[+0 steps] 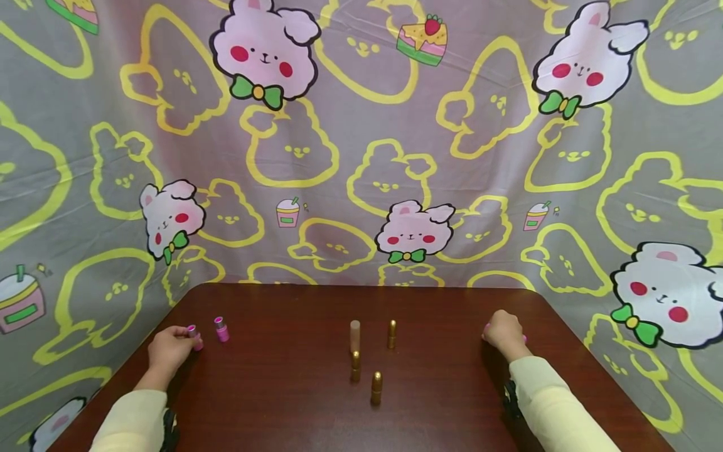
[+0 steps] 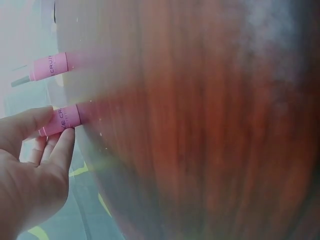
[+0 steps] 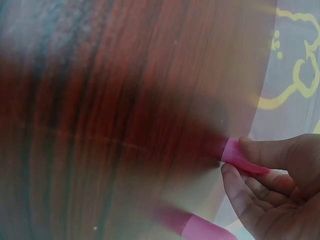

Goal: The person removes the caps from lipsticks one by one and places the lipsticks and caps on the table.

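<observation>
At the table's left side, my left hand (image 1: 169,350) pinches a pink lipstick tube (image 2: 66,120) with dark lettering between thumb and fingers. The tube stands upright on the wood. Just beside it is a second pink lipstick tube (image 1: 221,330), upright, its silver collar showing at the top. Over on the right, the thumb and fingers of my right hand (image 1: 504,333) grip a smooth pink piece (image 3: 240,158), cap-like and tapering, its lower end at the tabletop. Another pink piece (image 3: 207,229) stands close by, mostly hidden behind the hand in the head view.
Near the middle of the dark wood table (image 1: 271,389) stand a beige tube (image 1: 354,336) and three gold bullet-shaped tubes: one at the back (image 1: 392,334), one before the beige tube (image 1: 355,366), one nearest (image 1: 376,388). A patterned curtain (image 1: 339,125) hangs behind.
</observation>
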### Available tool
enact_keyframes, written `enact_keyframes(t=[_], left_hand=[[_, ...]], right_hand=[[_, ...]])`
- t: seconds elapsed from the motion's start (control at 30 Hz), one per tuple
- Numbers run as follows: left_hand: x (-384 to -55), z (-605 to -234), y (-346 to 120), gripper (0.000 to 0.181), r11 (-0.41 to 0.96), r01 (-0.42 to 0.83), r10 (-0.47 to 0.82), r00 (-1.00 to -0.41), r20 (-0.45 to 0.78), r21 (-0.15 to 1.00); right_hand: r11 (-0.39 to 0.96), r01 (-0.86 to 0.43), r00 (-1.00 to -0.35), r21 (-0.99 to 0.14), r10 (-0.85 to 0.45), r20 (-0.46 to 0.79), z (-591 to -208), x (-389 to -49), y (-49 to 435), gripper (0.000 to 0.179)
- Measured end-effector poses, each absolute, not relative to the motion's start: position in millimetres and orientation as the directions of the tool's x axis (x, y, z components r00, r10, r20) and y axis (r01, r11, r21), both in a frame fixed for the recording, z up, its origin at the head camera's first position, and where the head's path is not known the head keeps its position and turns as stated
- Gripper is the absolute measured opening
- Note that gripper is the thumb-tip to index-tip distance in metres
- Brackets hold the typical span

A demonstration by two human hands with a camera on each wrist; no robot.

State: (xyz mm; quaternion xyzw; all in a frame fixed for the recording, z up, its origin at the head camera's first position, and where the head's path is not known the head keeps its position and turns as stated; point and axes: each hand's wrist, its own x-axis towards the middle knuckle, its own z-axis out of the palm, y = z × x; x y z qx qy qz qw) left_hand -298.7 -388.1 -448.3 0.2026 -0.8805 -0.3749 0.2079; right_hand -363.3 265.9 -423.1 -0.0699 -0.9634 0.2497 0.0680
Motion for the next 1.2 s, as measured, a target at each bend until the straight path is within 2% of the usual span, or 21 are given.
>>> enact_keyframes(t=[0.5,0.73,0.87,1.03,1.2], left_hand=[[-299,-448,-386,0.031,0.648,-0.213,-0.507,-0.837,0.205,0.731],[-298,-445,-387,0.031,0.660,-0.204,-0.499,-0.839,0.218,0.723],[-296,-445,-387,0.032,0.659,-0.206,-0.500,-0.838,0.217,0.723],[-295,-444,-388,0.033,0.658,-0.207,-0.497,-0.842,0.211,0.724],[-296,-446,-388,0.035,0.659,-0.210,-0.501,-0.839,0.214,0.722]], right_hand=[[0.879,0.077,-0.986,-0.471,0.138,0.098,-422,-361,266,0.014],[0.882,0.027,-0.982,-0.470,0.110,0.151,-418,-366,268,0.029],[0.882,-0.025,-0.979,-0.470,0.074,0.190,-411,-367,264,0.015],[0.883,-0.067,-0.971,-0.464,0.049,0.234,-402,-368,252,0.045],[0.877,-0.098,-0.964,-0.471,0.033,0.264,-398,-368,235,0.046]])
